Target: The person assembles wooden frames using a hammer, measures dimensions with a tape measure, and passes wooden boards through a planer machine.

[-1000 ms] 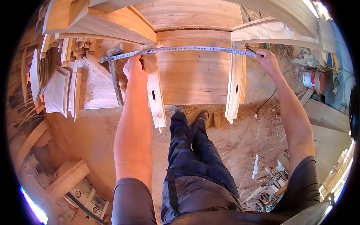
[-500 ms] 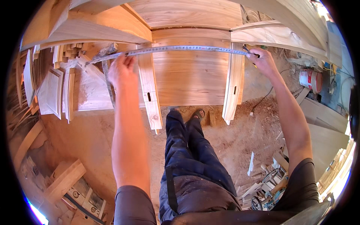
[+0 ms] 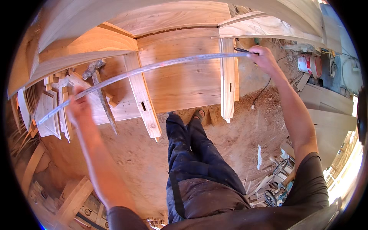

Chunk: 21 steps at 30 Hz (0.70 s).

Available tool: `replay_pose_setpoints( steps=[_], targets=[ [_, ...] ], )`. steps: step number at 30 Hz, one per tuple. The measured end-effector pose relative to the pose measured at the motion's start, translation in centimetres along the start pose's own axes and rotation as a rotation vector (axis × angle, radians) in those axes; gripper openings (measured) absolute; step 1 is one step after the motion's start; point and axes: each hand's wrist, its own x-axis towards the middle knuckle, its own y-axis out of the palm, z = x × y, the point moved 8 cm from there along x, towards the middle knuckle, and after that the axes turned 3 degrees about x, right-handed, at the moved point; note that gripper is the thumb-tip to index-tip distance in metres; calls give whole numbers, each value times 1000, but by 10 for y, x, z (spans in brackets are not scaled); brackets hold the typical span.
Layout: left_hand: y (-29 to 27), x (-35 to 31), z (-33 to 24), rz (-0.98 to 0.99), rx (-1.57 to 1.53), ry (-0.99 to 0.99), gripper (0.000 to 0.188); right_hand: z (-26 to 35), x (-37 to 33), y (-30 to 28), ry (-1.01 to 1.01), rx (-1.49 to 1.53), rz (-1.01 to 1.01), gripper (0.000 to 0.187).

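Note:
A long pale tape measure blade (image 3: pixel 153 67) stretches in a bow in front of the wooden furniture frame (image 3: pixel 132 46). My right hand (image 3: pixel 263 59) is closed around the blade's right end, with a thin dark pen-like stick (image 3: pixel 241 50) jutting from the fingers. Far to the left, my left hand (image 3: pixel 80 109) is smeared by motion, its fingers bent round the blade. The blade's free end runs past that hand toward stacked panels. Between the hands, the blade crosses over two slotted wooden legs (image 3: pixel 142 97) and a wide board (image 3: pixel 180 82).
An old hammer-like tool (image 3: pixel 100 86) lies left of the frame. Wooden panels (image 3: pixel 49 111) stand at far left. A white and red bucket (image 3: pixel 309 66) sits at right, near a cable (image 3: pixel 262 92). Timber pieces (image 3: pixel 74 201) lie at lower left on the dusty floor.
My left hand has swung left and nearer to me along with the blade, which now spans farther left. My right hand still grips the blade's right end. The whole view has turned slightly.

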Motion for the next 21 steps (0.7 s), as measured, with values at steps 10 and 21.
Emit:
replay_pose_setpoints(
  steps=[10,21],
  targets=[
    [219,-76,177,-430,170,-98,26,107,14,52,103,75,62,27],
    [137,-22,130,-545,335,29,27,64,9,30,153,10,-16,22]
  ],
)
